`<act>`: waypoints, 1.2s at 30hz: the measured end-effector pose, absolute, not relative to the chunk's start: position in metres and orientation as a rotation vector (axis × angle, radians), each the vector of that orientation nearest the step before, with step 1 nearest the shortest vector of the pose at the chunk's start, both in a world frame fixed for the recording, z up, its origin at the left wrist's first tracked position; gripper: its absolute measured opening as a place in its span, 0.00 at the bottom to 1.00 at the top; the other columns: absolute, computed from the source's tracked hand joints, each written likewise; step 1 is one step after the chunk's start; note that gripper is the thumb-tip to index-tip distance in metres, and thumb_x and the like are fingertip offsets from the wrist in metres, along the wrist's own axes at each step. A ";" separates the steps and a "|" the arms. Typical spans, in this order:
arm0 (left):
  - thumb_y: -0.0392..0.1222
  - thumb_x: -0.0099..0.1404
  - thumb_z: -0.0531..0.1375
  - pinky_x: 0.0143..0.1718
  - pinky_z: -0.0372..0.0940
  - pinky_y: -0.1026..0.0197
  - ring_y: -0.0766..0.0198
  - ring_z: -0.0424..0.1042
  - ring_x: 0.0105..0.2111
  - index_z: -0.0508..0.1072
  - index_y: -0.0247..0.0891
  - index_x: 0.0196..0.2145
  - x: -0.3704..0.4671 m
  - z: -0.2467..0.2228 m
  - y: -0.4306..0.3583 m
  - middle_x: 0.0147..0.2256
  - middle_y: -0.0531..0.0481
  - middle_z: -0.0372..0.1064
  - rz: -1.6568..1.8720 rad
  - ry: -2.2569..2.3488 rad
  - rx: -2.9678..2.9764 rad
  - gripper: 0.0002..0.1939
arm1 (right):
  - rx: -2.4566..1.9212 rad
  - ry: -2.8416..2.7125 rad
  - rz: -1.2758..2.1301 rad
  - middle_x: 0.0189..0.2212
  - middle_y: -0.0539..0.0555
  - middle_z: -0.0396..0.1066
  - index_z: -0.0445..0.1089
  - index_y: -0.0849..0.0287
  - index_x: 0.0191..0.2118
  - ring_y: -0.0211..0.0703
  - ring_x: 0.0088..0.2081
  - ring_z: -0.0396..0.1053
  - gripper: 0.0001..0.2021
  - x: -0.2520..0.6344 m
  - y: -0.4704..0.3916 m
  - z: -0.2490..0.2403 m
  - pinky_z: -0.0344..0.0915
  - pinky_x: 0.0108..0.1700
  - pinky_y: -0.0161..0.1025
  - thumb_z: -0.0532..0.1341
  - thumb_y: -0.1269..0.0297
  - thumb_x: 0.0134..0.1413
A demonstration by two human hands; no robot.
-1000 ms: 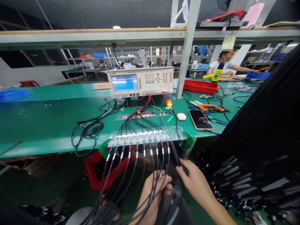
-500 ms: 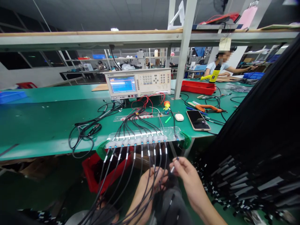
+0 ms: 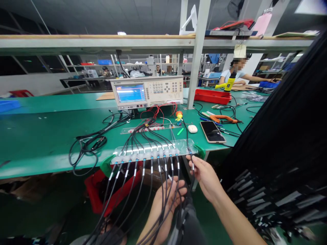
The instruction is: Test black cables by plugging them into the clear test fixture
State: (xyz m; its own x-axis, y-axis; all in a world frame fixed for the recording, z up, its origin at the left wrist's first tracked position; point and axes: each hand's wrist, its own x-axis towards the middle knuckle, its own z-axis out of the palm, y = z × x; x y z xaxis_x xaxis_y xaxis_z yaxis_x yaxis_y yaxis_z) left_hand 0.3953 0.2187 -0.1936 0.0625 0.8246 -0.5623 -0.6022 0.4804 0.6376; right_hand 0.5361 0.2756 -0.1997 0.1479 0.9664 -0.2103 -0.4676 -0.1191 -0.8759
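In the head view, my right hand [image 3: 205, 173] pinches a black cable [image 3: 193, 167] with a white label just below its connector. The cable's upper end is at the blue-tipped socket by the right end of a clear plastic strip [image 3: 182, 146] on the bench edge. Whether it is fully seated I cannot tell. My left hand [image 3: 168, 195] is lower, behind several hanging black cables [image 3: 152, 170], its fingers curled around a cable end with a white label [image 3: 170, 177]. Those hanging cables are plugged in along the strip's front.
A bench meter [image 3: 163, 90] with a lit screen stands behind the strip. A phone [image 3: 212, 132], a white case [image 3: 192, 129] and an orange clamp [image 3: 222, 118] lie to the right. Coiled cables [image 3: 87, 146] lie left. A red bin [image 3: 94, 190] sits below; a dark cable bundle hangs right.
My right hand has moved up with its cable, from beside my left hand to the socket at the strip's right end. My left hand stays low, fingers slightly more spread. The view shifted slightly.
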 end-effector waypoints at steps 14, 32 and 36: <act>0.40 0.57 0.64 0.34 0.71 0.66 0.65 0.78 0.32 0.76 0.38 0.40 0.410 -0.208 0.215 0.35 0.47 0.81 1.142 0.864 0.244 0.12 | -1.134 -0.727 1.356 0.28 0.49 0.68 0.77 0.60 0.37 0.33 0.28 0.61 0.20 0.543 0.270 -0.192 0.63 0.31 0.31 0.70 0.50 0.41; 0.38 0.61 0.61 0.30 0.72 0.67 0.67 0.78 0.29 0.77 0.37 0.38 0.416 -0.196 0.217 0.32 0.47 0.81 1.164 0.817 0.141 0.08 | -0.909 -0.356 1.596 0.19 0.44 0.59 0.75 0.64 0.38 0.28 0.21 0.55 0.14 0.538 0.271 -0.192 0.60 0.23 0.27 0.68 0.60 0.47; 0.36 0.61 0.59 0.29 0.72 0.67 0.67 0.78 0.28 0.77 0.36 0.38 0.418 -0.194 0.217 0.31 0.47 0.81 1.162 0.830 0.119 0.08 | -0.857 -0.296 1.604 0.19 0.44 0.59 0.75 0.66 0.36 0.27 0.20 0.55 0.11 0.537 0.272 -0.192 0.62 0.23 0.27 0.67 0.62 0.49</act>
